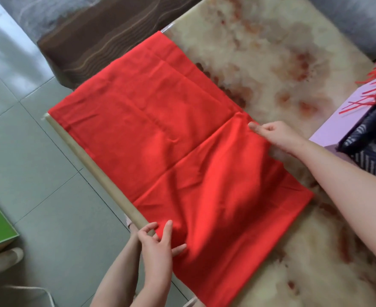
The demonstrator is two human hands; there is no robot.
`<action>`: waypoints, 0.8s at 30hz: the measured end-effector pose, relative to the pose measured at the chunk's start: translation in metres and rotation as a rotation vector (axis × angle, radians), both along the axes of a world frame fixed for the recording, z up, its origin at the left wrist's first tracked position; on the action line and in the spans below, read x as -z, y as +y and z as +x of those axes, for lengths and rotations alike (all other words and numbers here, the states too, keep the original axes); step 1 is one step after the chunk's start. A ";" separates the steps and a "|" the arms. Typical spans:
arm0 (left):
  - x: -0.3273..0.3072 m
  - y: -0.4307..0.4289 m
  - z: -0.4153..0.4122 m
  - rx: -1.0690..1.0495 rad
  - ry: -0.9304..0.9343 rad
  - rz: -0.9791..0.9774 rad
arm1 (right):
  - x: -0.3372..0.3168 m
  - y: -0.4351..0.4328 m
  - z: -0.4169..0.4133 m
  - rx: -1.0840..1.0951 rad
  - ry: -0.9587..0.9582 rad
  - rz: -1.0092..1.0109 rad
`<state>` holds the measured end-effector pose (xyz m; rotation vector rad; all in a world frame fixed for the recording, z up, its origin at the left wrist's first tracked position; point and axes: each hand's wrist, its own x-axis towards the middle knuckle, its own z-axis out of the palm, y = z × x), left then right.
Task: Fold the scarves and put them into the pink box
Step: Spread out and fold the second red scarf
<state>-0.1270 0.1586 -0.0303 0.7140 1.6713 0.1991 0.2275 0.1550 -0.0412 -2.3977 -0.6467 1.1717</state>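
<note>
Red scarf [171, 140] flat, left hand [158, 242] pressing edge (right hand [275, 135] pinching)

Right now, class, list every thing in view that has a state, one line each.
red scarf: spread flat on the table, creased, not yet boxed.
pink box: open.
dark striped scarf: lies inside the pink box.
left hand: thumb and forefinger rest on the red scarf.
right hand: pinches the red scarf's edge.
</note>
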 end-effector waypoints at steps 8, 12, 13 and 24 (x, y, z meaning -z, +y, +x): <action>0.003 -0.024 -0.006 0.068 0.021 0.051 | -0.003 -0.028 0.004 0.156 -0.286 0.062; 0.007 -0.026 -0.007 0.050 0.031 0.040 | 0.000 -0.027 -0.003 0.137 -0.496 -0.110; 0.007 -0.028 -0.007 0.056 0.033 0.037 | 0.001 -0.026 -0.007 0.125 -0.497 -0.125; 0.000 -0.055 -0.017 0.181 0.064 0.084 | 0.002 -0.099 -0.032 0.038 -0.299 -0.022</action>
